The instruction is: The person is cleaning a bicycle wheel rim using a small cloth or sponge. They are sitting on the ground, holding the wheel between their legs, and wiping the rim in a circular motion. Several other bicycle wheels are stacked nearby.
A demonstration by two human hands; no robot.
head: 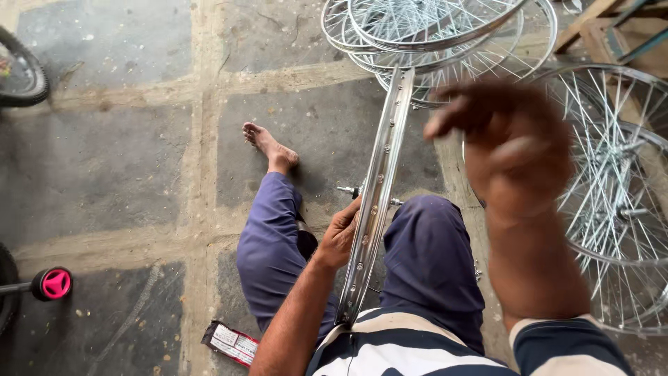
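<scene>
A shiny metal bicycle wheel rim point(381, 174) stands upright on edge between my knees, seen edge-on, with its axle hub point(348, 189) poking out to the left. My left hand point(339, 233) grips the rim's left side near the hub. My right hand point(511, 143) is raised in the air to the right of the rim, blurred, with the fingers curled; whether it holds anything small cannot be made out. I sit on the floor in blue trousers and a striped shirt, my bare left foot point(268, 145) stretched forward.
Several spoked wheels point(445, 35) are stacked at the top, and more spoked wheels point(619, 202) lie at the right. A wooden frame point(598, 21) is in the top right corner. A black tyre point(24, 73) is at the left edge, a pink wheel cap point(56, 283) at lower left, and a small packet point(229, 342) is on the concrete floor.
</scene>
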